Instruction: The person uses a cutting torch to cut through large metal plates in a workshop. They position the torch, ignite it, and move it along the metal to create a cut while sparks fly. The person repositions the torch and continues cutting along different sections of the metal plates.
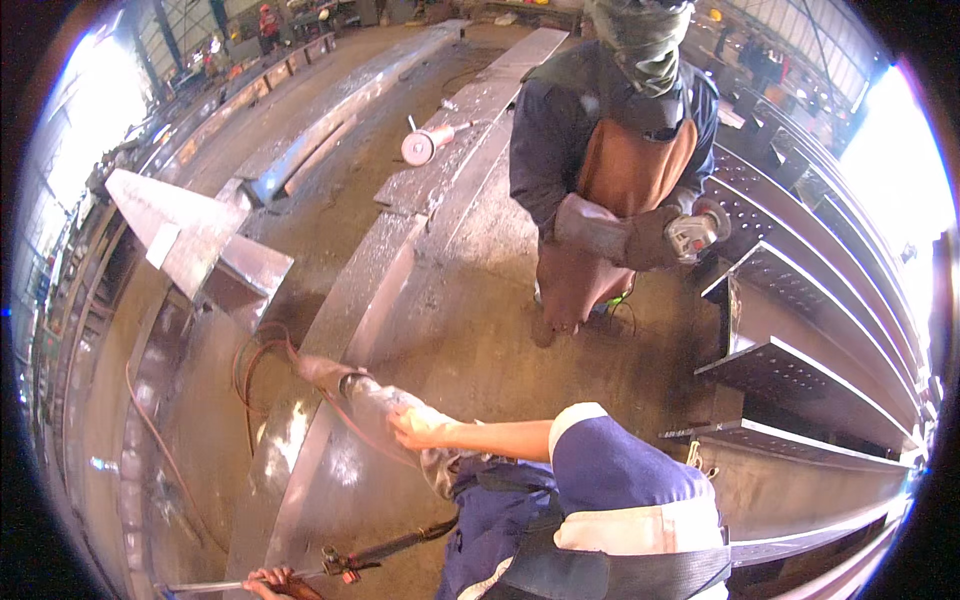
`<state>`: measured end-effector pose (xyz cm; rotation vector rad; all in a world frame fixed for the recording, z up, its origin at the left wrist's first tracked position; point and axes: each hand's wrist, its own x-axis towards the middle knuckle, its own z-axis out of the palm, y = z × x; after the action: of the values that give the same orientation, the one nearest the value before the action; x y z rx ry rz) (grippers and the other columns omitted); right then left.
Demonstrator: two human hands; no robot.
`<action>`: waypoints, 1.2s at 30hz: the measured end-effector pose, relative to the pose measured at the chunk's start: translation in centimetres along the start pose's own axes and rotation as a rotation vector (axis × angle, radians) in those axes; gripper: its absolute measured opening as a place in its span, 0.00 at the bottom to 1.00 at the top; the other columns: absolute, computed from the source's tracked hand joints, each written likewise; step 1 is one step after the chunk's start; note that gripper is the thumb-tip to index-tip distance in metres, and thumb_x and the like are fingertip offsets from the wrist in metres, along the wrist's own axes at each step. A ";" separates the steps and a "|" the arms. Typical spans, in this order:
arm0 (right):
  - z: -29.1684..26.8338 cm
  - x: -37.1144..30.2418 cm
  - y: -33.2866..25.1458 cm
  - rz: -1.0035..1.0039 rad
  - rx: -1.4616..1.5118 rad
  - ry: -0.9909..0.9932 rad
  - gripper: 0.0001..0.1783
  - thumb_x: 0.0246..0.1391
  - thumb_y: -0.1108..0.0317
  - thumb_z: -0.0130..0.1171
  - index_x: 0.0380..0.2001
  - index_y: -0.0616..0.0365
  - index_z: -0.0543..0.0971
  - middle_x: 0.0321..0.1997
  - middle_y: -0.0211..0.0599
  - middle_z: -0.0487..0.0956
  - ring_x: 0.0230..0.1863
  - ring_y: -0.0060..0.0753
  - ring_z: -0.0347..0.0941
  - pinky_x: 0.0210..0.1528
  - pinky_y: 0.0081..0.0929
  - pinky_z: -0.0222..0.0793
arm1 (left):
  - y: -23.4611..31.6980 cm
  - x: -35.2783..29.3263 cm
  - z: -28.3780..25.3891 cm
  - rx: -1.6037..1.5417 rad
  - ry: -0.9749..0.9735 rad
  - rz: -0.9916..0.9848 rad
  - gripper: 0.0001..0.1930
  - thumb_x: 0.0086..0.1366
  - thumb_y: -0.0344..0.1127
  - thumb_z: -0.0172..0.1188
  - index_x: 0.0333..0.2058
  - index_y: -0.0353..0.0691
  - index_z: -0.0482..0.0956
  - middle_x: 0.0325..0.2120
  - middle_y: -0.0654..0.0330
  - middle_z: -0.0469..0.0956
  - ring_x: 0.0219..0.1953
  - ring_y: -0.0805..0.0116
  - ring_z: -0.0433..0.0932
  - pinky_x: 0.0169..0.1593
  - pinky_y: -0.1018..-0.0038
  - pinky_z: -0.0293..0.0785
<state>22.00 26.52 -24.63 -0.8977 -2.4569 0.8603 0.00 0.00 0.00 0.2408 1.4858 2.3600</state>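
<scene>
My left hand [322,371] is in a brown work glove, reaching over a long steel beam [350,290]; motion blur hides its fingers. A worn grey sleeve [376,402] covers that forearm and runs into the glove's dark cuff. My bare right hand [412,427] is closed on the grey sleeve, its forearm crossing in from the right. Close to the glove hang loops of thin reddish hose [245,375]. At the lower left edge, another bare hand [280,582] grips a thin rod beside a black strap or hose with metal fittings [345,565]; its arm is cut off.
A co-worker [630,150] in a brown apron stands ahead, gloved hands holding an angle grinder [692,236]. Another grinder [424,145] lies on the far steel. Drilled steel beams [800,390] line the right side. A tapered steel piece [180,225] stands at left.
</scene>
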 end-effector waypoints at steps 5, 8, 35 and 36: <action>-4.7 -1.0 0.5 0.093 -0.035 -0.236 0.16 0.45 0.63 0.56 0.36 0.61 0.74 0.37 0.50 0.76 0.42 0.55 0.74 0.42 0.48 0.72 | 1.0 -2.4 3.1 0.013 -0.068 0.024 0.19 0.71 0.52 0.46 0.28 0.43 0.67 0.20 0.67 0.63 0.20 0.73 0.64 0.25 0.78 0.66; -4.0 -0.6 1.2 0.000 -0.101 -0.114 0.18 0.48 0.61 0.55 0.41 0.61 0.73 0.42 0.49 0.75 0.48 0.54 0.72 0.47 0.47 0.71 | 1.6 -2.2 3.6 0.044 -0.058 0.023 0.19 0.71 0.52 0.46 0.27 0.43 0.67 0.20 0.67 0.63 0.20 0.74 0.64 0.25 0.78 0.66; 1.5 0.3 4.8 -0.091 -0.183 -0.320 0.12 0.40 0.73 0.55 0.32 0.65 0.77 0.36 0.52 0.78 0.41 0.51 0.75 0.44 0.43 0.68 | -0.1 -0.8 -0.1 -0.038 -0.216 -0.067 0.15 0.74 0.46 0.42 0.30 0.44 0.65 0.21 0.69 0.58 0.22 0.78 0.57 0.28 0.79 0.58; 2.2 0.1 5.2 -0.014 -0.093 -0.385 0.14 0.40 0.74 0.55 0.35 0.66 0.76 0.38 0.53 0.78 0.43 0.52 0.74 0.46 0.44 0.67 | 0.1 -0.7 -0.4 -0.086 -0.197 -0.095 0.15 0.74 0.45 0.42 0.31 0.43 0.65 0.21 0.69 0.58 0.22 0.78 0.57 0.29 0.79 0.58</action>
<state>23.02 28.86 -29.64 -0.8055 -2.8477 0.9999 0.52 -0.66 -0.05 0.3613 1.2738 2.2473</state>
